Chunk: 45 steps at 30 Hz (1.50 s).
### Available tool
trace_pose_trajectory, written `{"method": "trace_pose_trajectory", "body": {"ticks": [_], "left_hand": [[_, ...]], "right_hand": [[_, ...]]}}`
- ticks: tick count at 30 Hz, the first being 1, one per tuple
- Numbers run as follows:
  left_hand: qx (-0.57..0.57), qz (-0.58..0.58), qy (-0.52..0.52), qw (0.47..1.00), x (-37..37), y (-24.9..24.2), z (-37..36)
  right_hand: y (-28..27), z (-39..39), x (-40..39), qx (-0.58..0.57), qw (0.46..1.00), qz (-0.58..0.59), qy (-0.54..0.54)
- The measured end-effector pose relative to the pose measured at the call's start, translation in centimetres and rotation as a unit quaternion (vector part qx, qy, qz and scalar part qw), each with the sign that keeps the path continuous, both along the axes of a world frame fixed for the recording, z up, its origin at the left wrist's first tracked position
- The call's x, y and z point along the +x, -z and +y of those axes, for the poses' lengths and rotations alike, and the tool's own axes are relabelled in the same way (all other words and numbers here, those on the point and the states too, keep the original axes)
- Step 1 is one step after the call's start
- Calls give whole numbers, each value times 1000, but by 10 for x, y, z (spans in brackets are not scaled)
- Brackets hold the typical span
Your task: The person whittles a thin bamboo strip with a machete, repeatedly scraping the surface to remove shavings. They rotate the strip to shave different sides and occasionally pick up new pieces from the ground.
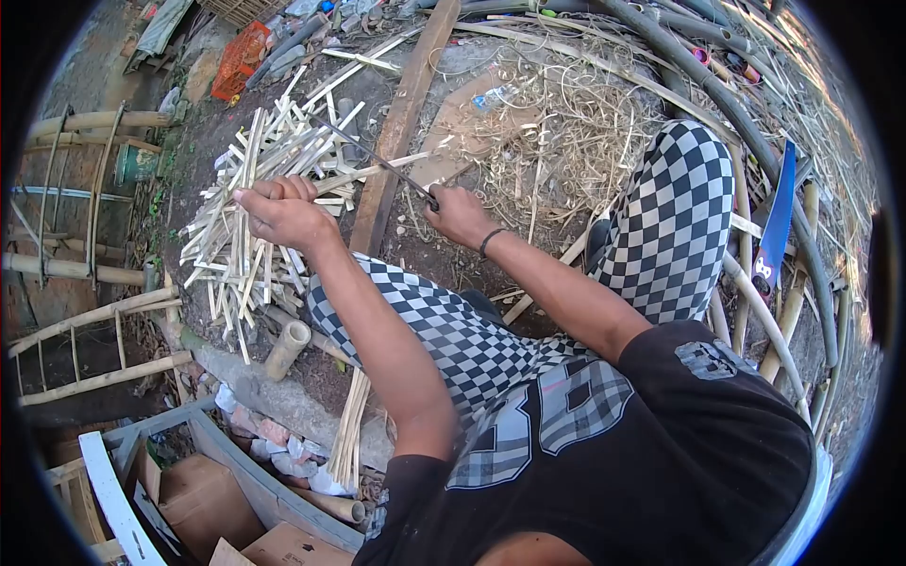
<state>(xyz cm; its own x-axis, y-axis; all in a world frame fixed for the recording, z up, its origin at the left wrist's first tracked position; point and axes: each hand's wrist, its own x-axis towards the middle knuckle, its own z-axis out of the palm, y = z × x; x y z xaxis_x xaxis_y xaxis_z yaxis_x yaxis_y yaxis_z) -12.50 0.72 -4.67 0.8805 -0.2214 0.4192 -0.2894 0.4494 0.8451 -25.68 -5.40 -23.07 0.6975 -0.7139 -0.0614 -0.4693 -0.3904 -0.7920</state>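
Observation:
My left hand (281, 213) is closed on the left end of a pale bamboo strip (363, 173), above a heap of cut strips (247, 255). The strip points right, across a brown wooden plank (398, 132). My right hand (459, 215) is wrapped round the dark handle of a long thin knife (400, 175). Its blade runs up and to the left over the plank and crosses the strip. Whether the blade touches the strip I cannot tell.
Curly shavings (557, 141) cover the ground at upper right. A blue handsaw (778, 217) lies at the right among bamboo poles. At lower left are cardboard boxes (203, 500) and a bamboo ladder (104, 321). A short bamboo piece (286, 351) stands near my left knee.

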Motion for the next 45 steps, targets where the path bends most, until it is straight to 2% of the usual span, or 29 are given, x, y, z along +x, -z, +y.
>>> {"method": "trace_pose_trajectory", "body": {"ticks": [3,5,7,9,12,13,15,17,19,20,21,23,26,28,31,32,34,35,37,38,39,41,42,43,45], "left_hand": [[-12,-7,21,1000,-2,-1,1],[-24,-1,22,999,-4,-2,1],[-44,10,44,998,-2,-2,3],[-43,-1,68,997,4,5,6],[-71,39,-2,997,-10,2,-4],[-74,38,-2,997,-10,2,-8],[-102,125,-122,979,-10,1,-14],[-74,134,-122,981,-5,4,-10],[-60,112,-15,992,2,8,-6],[-45,110,4,993,0,8,-6],[-46,109,4,993,-1,7,-9],[21,66,24,997,-4,9,-14],[53,27,101,993,-7,12,-13],[66,5,142,988,-10,13,-14],[90,25,56,994,-23,12,-21],[92,24,56,994,-32,8,-25],[100,80,-74,989,-48,3,-29],[102,78,-76,989,-46,3,-27],[74,87,-100,988,-43,3,-25],[64,97,-120,986,-47,3,-29],[61,93,-112,987,-46,2,-35],[81,122,-156,977,-50,-1,-38],[79,117,-159,977,-40,2,-38],[81,123,-158,976,-38,4,-38],[73,99,-117,985,-34,6,-35]], "right_hand": [[27,6,-10,9,998,-52,22],[68,8,-22,59,991,99,69],[133,-2,-33,134,966,168,145],[125,-6,-43,143,964,177,141],[135,-5,-35,161,962,178,134],[130,-5,-32,170,962,168,130],[121,-7,-33,177,962,161,132],[99,-10,-29,186,961,151,138],[82,-13,-19,169,974,120,95],[73,-9,-15,134,985,56,95],[63,-6,-9,134,985,55,94],[10,2,-5,99,990,-66,76],[-54,15,-1,89,987,-117,59],[-73,20,0,50,975,-212,41],[-80,26,1,40,966,-252,28],[-71,25,3,41,966,-253,29],[-39,24,7,66,973,-208,73],[-24,18,7,69,973,-209,72],[-3,1,4,211,969,-83,96],[2,0,5,162,976,-95,107],[6,-4,11,159,976,-99,114],[-23,7,11,120,982,-118,90],[-38,10,12,90,979,-169,77],[-51,11,12,91,979,-163,78],[-66,14,14,47,968,-246,27]]}}
